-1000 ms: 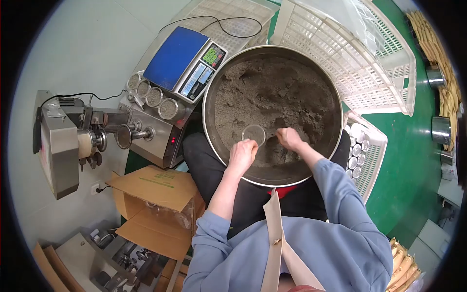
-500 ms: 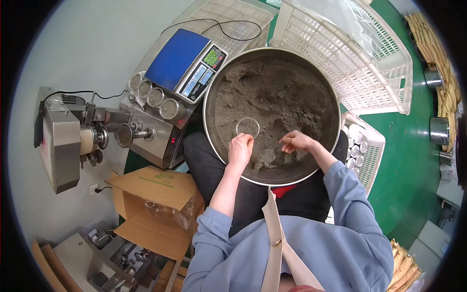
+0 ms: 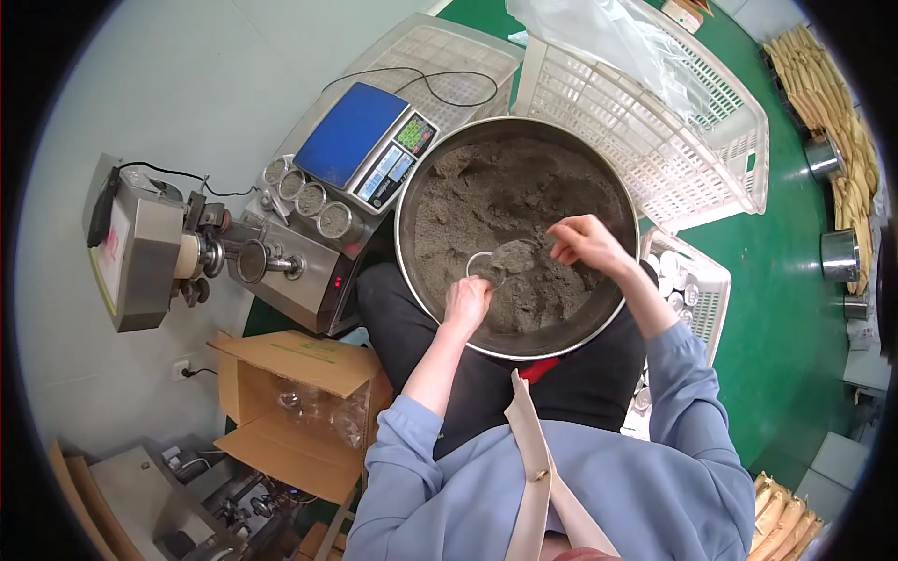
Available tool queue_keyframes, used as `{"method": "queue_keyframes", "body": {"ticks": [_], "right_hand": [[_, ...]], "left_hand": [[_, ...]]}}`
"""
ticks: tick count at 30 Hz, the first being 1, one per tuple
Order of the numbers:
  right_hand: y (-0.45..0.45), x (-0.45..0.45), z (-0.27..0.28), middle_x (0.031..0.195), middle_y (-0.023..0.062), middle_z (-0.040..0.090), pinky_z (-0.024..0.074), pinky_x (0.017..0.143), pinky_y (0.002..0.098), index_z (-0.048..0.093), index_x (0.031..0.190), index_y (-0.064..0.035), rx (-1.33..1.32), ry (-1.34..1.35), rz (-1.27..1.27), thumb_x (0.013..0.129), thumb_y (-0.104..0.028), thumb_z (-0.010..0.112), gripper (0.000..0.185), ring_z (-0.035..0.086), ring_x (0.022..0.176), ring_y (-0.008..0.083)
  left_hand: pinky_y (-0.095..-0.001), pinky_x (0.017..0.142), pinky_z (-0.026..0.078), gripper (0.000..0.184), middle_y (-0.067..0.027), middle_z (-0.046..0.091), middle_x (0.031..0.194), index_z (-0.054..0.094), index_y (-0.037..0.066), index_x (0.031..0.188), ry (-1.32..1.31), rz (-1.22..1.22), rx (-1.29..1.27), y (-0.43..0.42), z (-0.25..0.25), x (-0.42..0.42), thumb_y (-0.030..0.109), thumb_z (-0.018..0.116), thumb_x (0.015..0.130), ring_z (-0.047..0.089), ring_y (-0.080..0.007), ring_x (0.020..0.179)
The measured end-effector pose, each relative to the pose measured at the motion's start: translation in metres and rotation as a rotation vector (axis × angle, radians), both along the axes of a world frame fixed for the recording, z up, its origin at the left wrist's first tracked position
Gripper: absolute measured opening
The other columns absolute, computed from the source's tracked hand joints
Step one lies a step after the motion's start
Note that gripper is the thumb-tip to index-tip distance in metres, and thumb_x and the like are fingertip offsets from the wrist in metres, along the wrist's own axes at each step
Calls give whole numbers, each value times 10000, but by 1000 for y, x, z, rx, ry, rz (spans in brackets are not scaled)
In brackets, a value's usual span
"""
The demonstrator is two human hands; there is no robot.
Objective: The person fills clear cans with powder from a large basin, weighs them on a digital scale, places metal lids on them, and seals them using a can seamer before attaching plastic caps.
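A wide round metal tub [image 3: 408, 266] of grey-brown granular material [image 3: 449, 201] rests over my lap. Over its left part, my left hand [image 3: 467, 301] is closed on the side of a clear round jar [image 3: 474, 259], its mouth facing up. Closed fingers of my right hand [image 3: 587, 245] grip the end of a scoop whose handle is mostly hidden. The scoop [image 3: 514, 255] carries a heap of the material, right at the jar's rim. Whether any is falling into the jar I cannot tell.
Left of the tub are a blue-topped scale [image 3: 351, 133], several filled jars [image 3: 334, 222] and a metal machine [image 3: 304, 266]. An opened cardboard box [image 3: 299, 365] holds clear jars. White crates [image 3: 636, 140] and a basket of silver-lidded cans [image 3: 716, 290] stand to the right.
My right hand has risen away from me, bringing the loaded scoop from the near side of the tub up to the jar. My left hand keeps hold of the jar. The view has shifted slightly.
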State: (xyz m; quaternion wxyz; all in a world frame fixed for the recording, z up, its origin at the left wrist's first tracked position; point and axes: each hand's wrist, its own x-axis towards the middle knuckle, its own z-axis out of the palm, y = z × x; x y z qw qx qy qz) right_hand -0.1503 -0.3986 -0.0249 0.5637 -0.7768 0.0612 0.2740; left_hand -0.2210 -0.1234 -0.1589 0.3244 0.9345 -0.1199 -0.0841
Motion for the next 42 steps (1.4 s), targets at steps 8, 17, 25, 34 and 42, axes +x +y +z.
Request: {"method": "queue_keyframes", "body": {"ticks": [8, 17, 25, 34, 42], "right_hand": [[85, -47, -57, 748, 174, 712, 580, 648, 485, 640, 891, -21, -609, -835, 635, 828, -113, 652, 112, 735, 732, 375], [42, -36, 26, 713, 116, 668, 568, 611, 414, 663, 1034, -3, -575, -1117, 305, 870, -15, 662, 164, 713, 685, 297], [9, -22, -149, 751, 231, 702, 576, 671, 534, 689, 865, -47, -752, -567, 510, 942, -174, 604, 171, 726, 750, 421], [2, -61, -327, 908, 247, 755, 613, 758, 482, 771, 1029, -31, -723, -184, 809, 939, -212, 626, 249, 753, 833, 393], [-39, -22, -189, 986, 133, 784, 644, 748, 312, 689, 1276, 32, -28, 575, 249, 1070, -202, 562, 336, 769, 853, 189]], "left_hand": [[-496, 821, 579, 99, -179, 748, 918, 794, 52, 894, 57, -12, -48, -3, -1, -2, 127, 764, 837, 728, -387, 902], [-490, 810, 572, 98, -175, 744, 896, 791, 43, 894, -13, 17, -136, 0, 3, 0, 115, 764, 832, 722, -388, 874], [-483, 808, 580, 101, -218, 739, 855, 798, 26, 846, 323, -348, -95, 14, 26, -12, 101, 749, 801, 730, -397, 842], [-474, 776, 562, 102, -185, 733, 874, 752, 0, 884, 84, -2, -162, 10, 4, 9, 85, 769, 831, 718, -395, 839], [-468, 775, 564, 112, -184, 734, 874, 751, -3, 878, 53, 70, -143, 7, 2, 11, 88, 786, 823, 723, -383, 841]]}}
